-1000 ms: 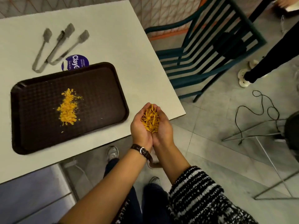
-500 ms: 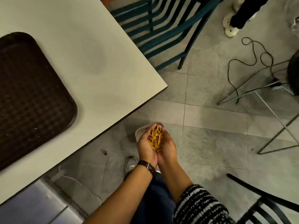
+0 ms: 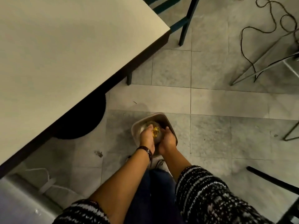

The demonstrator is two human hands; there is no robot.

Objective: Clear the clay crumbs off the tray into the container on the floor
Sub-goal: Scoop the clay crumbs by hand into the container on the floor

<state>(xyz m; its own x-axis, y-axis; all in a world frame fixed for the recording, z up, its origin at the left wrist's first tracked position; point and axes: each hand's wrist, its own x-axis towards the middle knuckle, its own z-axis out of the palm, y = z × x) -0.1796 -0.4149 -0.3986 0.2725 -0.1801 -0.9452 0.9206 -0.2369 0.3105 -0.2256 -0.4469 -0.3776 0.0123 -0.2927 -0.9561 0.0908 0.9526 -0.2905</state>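
1. While both forearms reach straight down, the left hand (image 3: 146, 137) and right hand (image 3: 167, 139) hang cupped over the container (image 3: 163, 119), palms facing, fingers curled and parted.
2. Yellow clay crumbs (image 3: 155, 131) show between them.
3. The container sits on the floor (image 3: 226, 126) near the table (image 3: 64, 54) edge, long axis running away from the person.

A single head-worn wide-angle camera looks steeply down from above. The worktop (image 3: 64, 54) corner fills the upper left, close to the lens. The tiled floor (image 3: 226, 126) lies farther below, and the forearms reach away from the bottom edge.
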